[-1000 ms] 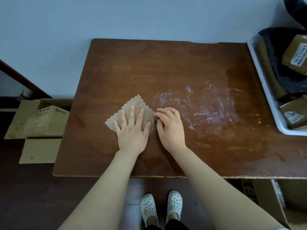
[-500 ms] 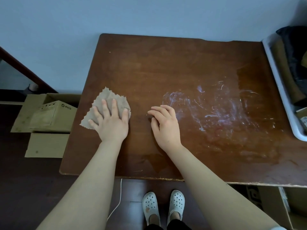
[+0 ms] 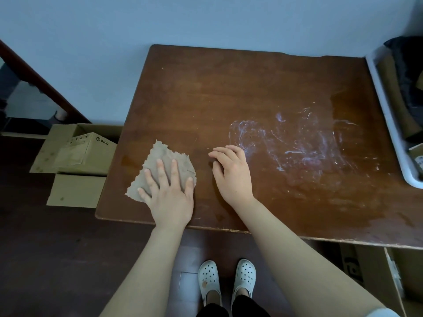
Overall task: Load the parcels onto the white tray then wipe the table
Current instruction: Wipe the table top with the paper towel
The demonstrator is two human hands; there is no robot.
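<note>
wiping step: left hand (image 3: 169, 197), fingers spread flat, presses cloth (image 3: 163, 165) on table (image 3: 229, 88); right hand (image 3: 231, 175) loosely curled, empty. next likely the white smears (image 3: 297, 145).

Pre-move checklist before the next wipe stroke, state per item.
1. Left hand flat on the beige jagged-edged cloth, fingers straight, pressing it down: ok.
2. Right hand off the cloth, resting on the brown wooden table, holding nothing: ok.
3. White smeared residue on the table, not yet wiped: not ok.
4. Path from cloth to residue: the right hand lies between them: not ok.
5. Brown parcels inside the white plastic tray at the table's right edge: ok.
6. Cloth damp enough: cannot tell.
</note>
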